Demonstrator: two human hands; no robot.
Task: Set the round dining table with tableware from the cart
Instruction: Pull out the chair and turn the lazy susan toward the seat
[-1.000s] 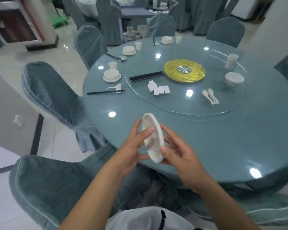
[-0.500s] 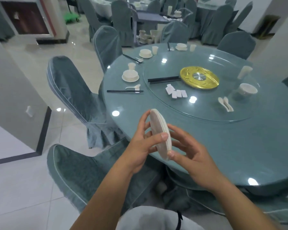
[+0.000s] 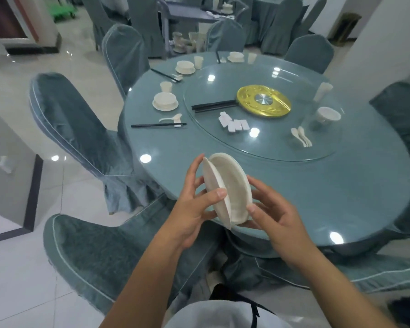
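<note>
Banquet-hall flooring of polished tile surrounds the round dining table (image 3: pixel 341 204), and the work takes place just off its near edge. Left hand (image 3: pixel 189 209): fingers curled behind the outer saucer (image 3: pixel 210 183), thumb pressed across its front rim. Right hand (image 3: pixel 272 214): fingers and thumb pinch the inner saucer (image 3: pixel 232 185) at its right edge. Both saucers stand on edge, fanned apart at the top and touching at the bottom, held above the table rim and partly above the gap beside the near chair (image 3: pixel 104 252). Judged step: separating one saucer from the pair for placement at an unset seat. Primary risk: either piece is retained only by fingertip pressure on a smooth glazed rim; if the lower contact point slips as the pair parts, one saucer may drop onto the table edge or the tile and break. Secondary risk: the two rims may knock together and chip. Further out, a finished setting (image 3: pixel 165 102) with chopsticks (image 3: pixel 159 125) and a spoon (image 3: pixel 171 118) lies to the left, while loose chopsticks (image 3: pixel 213 106), white rests (image 3: pixel 234 124) and spoons (image 3: pixel 301 136) sit on the glass turntable (image 3: pixel 270 150). Reaching across could rotate the turntable and shift these items. The cart cannot be identified with certainty.
</note>
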